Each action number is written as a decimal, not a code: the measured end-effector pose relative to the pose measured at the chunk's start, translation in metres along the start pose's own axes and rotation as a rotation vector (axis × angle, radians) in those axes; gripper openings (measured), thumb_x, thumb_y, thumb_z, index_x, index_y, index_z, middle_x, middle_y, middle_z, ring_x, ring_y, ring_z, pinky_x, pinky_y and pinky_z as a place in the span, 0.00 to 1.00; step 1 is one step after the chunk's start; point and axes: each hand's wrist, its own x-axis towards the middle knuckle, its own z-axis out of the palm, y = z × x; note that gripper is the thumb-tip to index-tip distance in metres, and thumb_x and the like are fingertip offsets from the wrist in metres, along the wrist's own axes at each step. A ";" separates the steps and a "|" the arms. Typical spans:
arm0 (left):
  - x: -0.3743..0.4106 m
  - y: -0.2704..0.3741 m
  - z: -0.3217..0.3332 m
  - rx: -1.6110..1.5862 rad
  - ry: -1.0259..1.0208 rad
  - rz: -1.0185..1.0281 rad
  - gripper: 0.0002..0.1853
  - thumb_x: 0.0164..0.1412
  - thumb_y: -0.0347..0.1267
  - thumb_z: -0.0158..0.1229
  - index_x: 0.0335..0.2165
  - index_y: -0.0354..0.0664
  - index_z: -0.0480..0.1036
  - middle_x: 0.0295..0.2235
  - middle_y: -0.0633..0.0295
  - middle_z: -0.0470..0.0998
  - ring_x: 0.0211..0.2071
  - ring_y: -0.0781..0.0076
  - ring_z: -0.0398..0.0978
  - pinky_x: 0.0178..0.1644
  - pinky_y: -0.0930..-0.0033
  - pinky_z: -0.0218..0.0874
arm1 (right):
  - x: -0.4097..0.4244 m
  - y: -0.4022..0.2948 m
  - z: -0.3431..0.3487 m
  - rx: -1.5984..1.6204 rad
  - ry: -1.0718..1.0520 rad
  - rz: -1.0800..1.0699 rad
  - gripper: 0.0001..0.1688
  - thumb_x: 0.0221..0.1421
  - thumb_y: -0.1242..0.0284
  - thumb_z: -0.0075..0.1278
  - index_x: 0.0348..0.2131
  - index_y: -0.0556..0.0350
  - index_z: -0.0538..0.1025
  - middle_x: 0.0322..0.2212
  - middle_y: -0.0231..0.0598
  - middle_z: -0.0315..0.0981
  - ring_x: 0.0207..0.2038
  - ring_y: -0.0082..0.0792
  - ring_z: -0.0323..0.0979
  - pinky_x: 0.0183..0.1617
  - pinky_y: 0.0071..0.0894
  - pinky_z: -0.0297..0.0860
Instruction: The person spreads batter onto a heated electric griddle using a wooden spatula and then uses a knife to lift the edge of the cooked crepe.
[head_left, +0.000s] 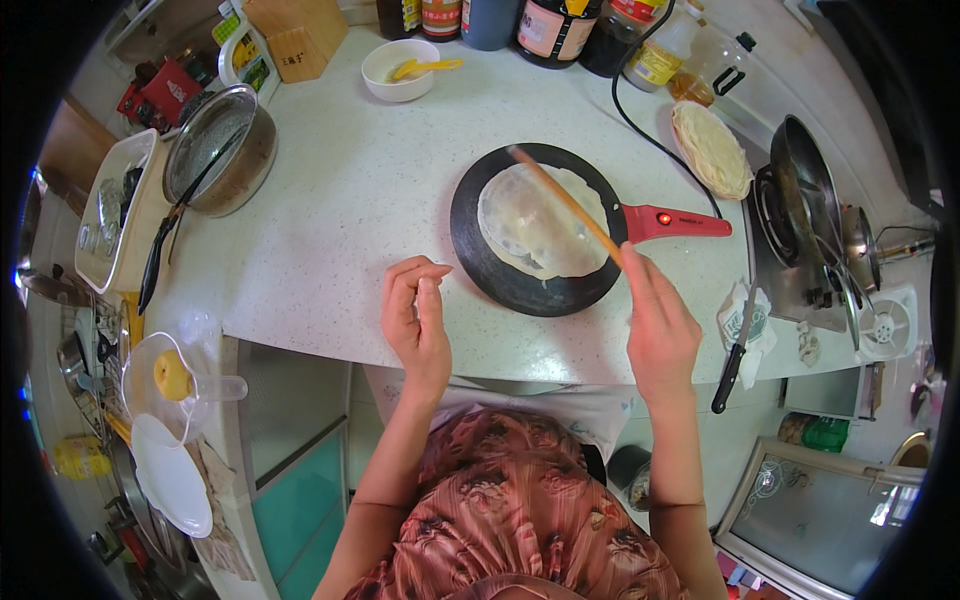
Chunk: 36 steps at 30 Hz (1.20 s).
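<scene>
A thin pale pancake lies on a round black electric crepe pan with a red handle, whose indicator light glows red. My right hand grips a wooden stick that slants up and left over the pancake; I cannot tell whether its tip touches. Just left of the pan is my left hand, its fingers curled with the thumb near them, and I see nothing in it. To the right, a stack of thin pancakes rests beyond the black power cord.
A white bowl with a yellow spoon stands behind. A steel pot is at left, above a clear jug and white plate. A knife lies right, its handle past the counter edge, near a wok. Bottles line the back.
</scene>
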 end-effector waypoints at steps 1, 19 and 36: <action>0.000 0.000 0.000 -0.006 -0.005 -0.003 0.10 0.66 0.28 0.45 0.31 0.35 0.72 0.35 0.60 0.72 0.29 0.79 0.63 0.33 0.77 0.57 | 0.000 0.000 0.000 -0.045 -0.019 -0.058 0.25 0.45 0.83 0.51 0.47 0.55 0.76 0.42 0.36 0.76 0.32 0.33 0.73 0.32 0.24 0.71; -0.001 0.001 0.000 -0.033 -0.033 -0.037 0.10 0.66 0.26 0.44 0.33 0.34 0.72 0.37 0.60 0.70 0.34 0.76 0.65 0.38 0.75 0.58 | -0.030 -0.002 0.009 -0.060 -0.020 -0.100 0.28 0.39 0.82 0.52 0.45 0.52 0.78 0.48 0.26 0.73 0.28 0.29 0.65 0.27 0.20 0.66; -0.001 0.000 0.006 0.020 -0.023 0.004 0.12 0.67 0.30 0.44 0.32 0.35 0.71 0.34 0.63 0.70 0.28 0.80 0.61 0.35 0.77 0.55 | -0.084 0.009 -0.005 0.023 -0.022 0.275 0.34 0.42 0.86 0.49 0.51 0.47 0.74 0.48 0.34 0.72 0.32 0.37 0.67 0.33 0.29 0.69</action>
